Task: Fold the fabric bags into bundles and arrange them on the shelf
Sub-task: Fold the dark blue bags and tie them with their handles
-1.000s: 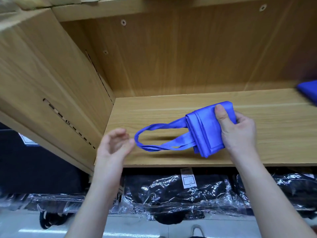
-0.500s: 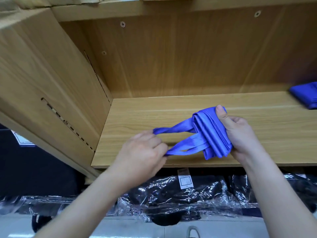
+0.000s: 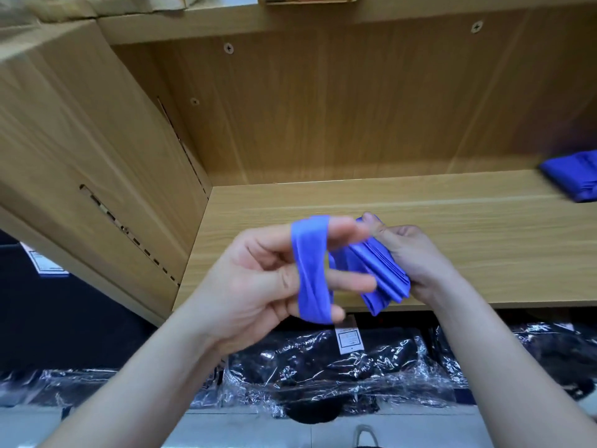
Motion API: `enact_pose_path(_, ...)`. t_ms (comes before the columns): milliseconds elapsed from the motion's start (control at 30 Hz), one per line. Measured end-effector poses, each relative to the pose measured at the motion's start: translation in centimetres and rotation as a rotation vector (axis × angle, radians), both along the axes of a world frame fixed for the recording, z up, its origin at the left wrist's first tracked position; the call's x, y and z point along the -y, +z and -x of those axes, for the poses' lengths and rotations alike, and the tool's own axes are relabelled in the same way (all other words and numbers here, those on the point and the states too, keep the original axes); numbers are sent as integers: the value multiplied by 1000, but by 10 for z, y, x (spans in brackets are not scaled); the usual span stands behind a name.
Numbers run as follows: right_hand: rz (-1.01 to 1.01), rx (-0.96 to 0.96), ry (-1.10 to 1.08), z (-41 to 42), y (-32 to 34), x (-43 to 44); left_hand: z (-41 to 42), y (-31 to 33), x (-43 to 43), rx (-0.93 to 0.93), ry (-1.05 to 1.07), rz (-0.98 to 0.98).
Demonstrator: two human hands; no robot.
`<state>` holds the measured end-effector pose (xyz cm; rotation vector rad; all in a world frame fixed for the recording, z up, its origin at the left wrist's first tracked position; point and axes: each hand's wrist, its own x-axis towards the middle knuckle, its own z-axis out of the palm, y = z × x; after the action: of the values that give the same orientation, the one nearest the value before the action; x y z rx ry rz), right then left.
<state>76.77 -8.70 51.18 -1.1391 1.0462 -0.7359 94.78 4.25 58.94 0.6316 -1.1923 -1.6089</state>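
- Clear-plastic-wrapped black packs (image 3: 323, 370) lie nearest, in a row below the front edge of the shelf, one of them with a white label (image 3: 347, 337) facing up.
- Above them, the left hand (image 3: 258, 282) is raised in front of the shelf's front edge. Its fingers (image 3: 352, 281) are straight and spread apart, pointing right, and the blue strap (image 3: 311, 270) of the bag is looped round them.
- Just to the right, the right hand (image 3: 420, 257) grips the folded blue bag (image 3: 384, 276), its fingers curled round the bundle and its thumb pressed on the top. The bundle is held in the air over the front edge of the shelf, and the fingertips of the left hand are close against it.
- Pale wooden shelf board (image 3: 323, 202) runs behind the hands from the left corner to the right edge of the view.
- A second blue bag (image 3: 575, 179) lies on the board at the far right, near the back.
- A wooden side panel (image 3: 80, 140) closes the left end.
- The back panel (image 3: 355, 108) stands farthest, with screw heads (image 3: 228, 48) along its top.
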Motion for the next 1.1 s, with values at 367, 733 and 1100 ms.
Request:
enact_pose_path(367, 201, -16, -165, 2, 0, -3, -2, -48, 23, -96, 657, -249)
enact_pose_path(733, 380, -325, -153, 3, -9, -3, -1, -51, 25, 109, 629, -260)
enact_pose_path(1100, 815, -313, -159, -8, -10, -23, -14, -86, 36, 449, 413, -369)
